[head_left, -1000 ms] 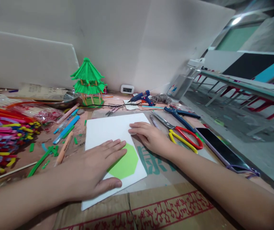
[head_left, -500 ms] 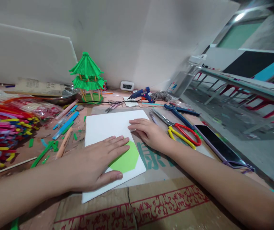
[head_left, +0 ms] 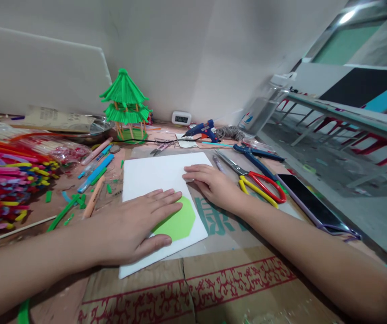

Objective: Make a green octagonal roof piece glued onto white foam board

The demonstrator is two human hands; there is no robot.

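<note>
A white foam board lies flat on brown cardboard in front of me. A green paper octagon rests on the board's near right part. My left hand lies flat and open on the board, its fingers covering the octagon's left side. My right hand rests at the board's right edge with fingers loosely curled, touching the edge; nothing shows in it.
Red-and-yellow scissors and blue scissors lie right of my right hand, beside a phone. A blue glue gun, a green straw pagoda and a heap of coloured straws stand behind and left.
Both hands stay on the board. The view has shifted slightly, and the board and hands sit a little higher in the picture.
</note>
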